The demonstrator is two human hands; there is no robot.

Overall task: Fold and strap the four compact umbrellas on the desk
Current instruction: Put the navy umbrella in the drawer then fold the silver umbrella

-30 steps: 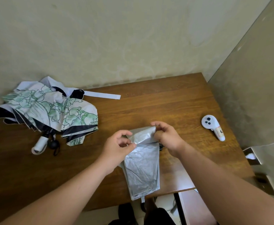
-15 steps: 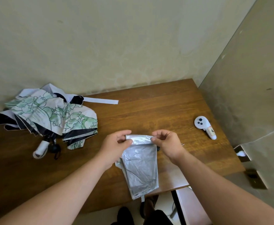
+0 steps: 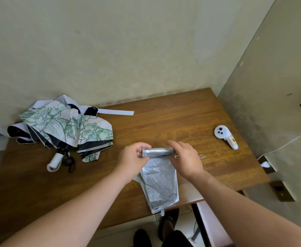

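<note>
Desk: brown wood-grain top, set into a corner of two pale walls; every place below is given relative to it.

Floral umbrella: white canopy with green flower print and black lining, lying loose and unfolded at the desk's far left. Its white handle and a black knob with wrist loop pointed toward the desk's near edge. Its white strap lay flat and unfastened, reaching toward the desk's middle along the back.

Silver fabric piece: flat, creased, lying at the middle of the desk's near edge, its lower end overhanging that edge. Its far end was rolled into a short tube running left to right.

Left hand: at the tube's left end, thumb and fingers curled round it.

Right hand: at the tube's right end, fingers blurred and arched over it; whether they gripped it I could not tell.

White controller: with dark buttons, lying near the desk's right edge, well apart from both hands.
</note>
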